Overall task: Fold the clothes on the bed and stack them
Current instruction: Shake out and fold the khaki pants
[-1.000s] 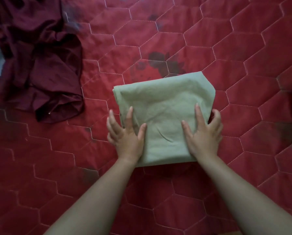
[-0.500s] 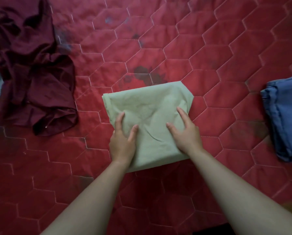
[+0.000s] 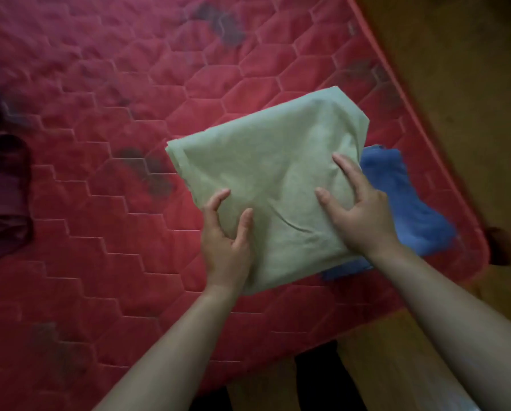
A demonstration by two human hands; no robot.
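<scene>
A folded pale green garment point(image 3: 272, 161) is held up over the red quilted bed point(image 3: 106, 120), tilted, with its right part above a folded blue garment point(image 3: 408, 209). My left hand point(image 3: 227, 241) grips the green garment's near left edge, thumb on top. My right hand point(image 3: 358, 209) holds its near right side, thumb and a finger spread on the top face. Most of the blue garment is hidden under the green one. A crumpled maroon garment point(image 3: 2, 188) lies at the far left edge.
The mattress edge point(image 3: 396, 93) runs diagonally on the right, with brown floor point(image 3: 461, 84) beyond it. The blue garment lies close to the bed's right corner. Dark stains mark the quilt in places.
Both hands have lifted the green garment off the bed and carried it right, over the blue garment. The view has swung right, showing the bed's edge and the floor.
</scene>
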